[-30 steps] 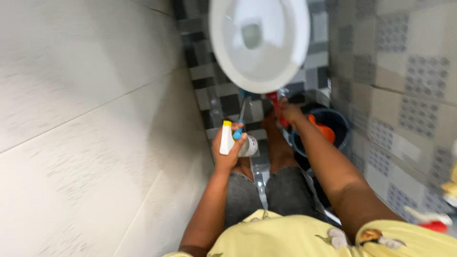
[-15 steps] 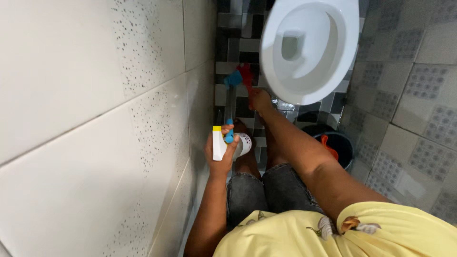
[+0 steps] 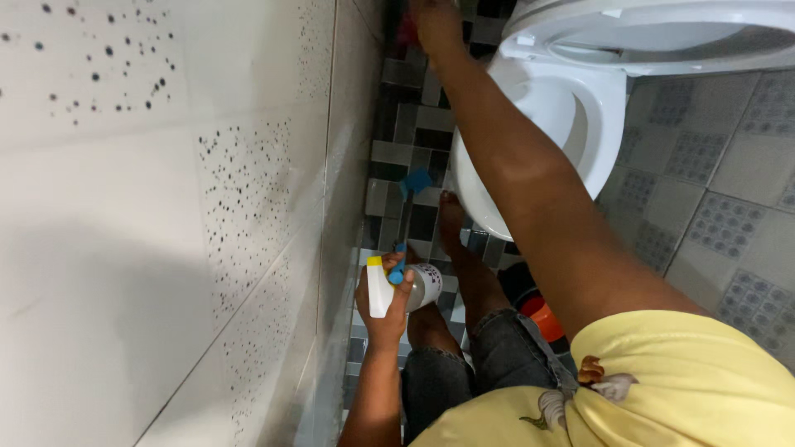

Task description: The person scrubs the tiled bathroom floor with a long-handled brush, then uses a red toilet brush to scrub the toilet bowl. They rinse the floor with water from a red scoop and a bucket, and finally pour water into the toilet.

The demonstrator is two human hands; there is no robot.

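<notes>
My left hand point(image 3: 385, 302) grips a white bottle with a yellow cap point(image 3: 379, 285) together with the blue handle of a long brush point(image 3: 406, 223), whose blue head rests low near the floor tiles. My right arm stretches up along the left side of the white toilet bowl point(image 3: 596, 116). My right hand point(image 3: 435, 25) is at the top edge of the view, closed on a red tool point(image 3: 404, 31) that is mostly hidden beside the wall. The toilet seat and lid point(image 3: 662, 33) are raised.
A white speckled tiled wall point(image 3: 166, 207) fills the left side. Grey patterned tiles point(image 3: 729, 190) cover the right. A dark bucket with an orange object in it point(image 3: 542, 319) stands behind my legs. My bare foot point(image 3: 451, 215) stands on the checkered floor under the bowl.
My right hand has risen with the red tool from beside the bowl's front to the top of the view. The view has tilted upward. My left hand still holds the bottle and brush.
</notes>
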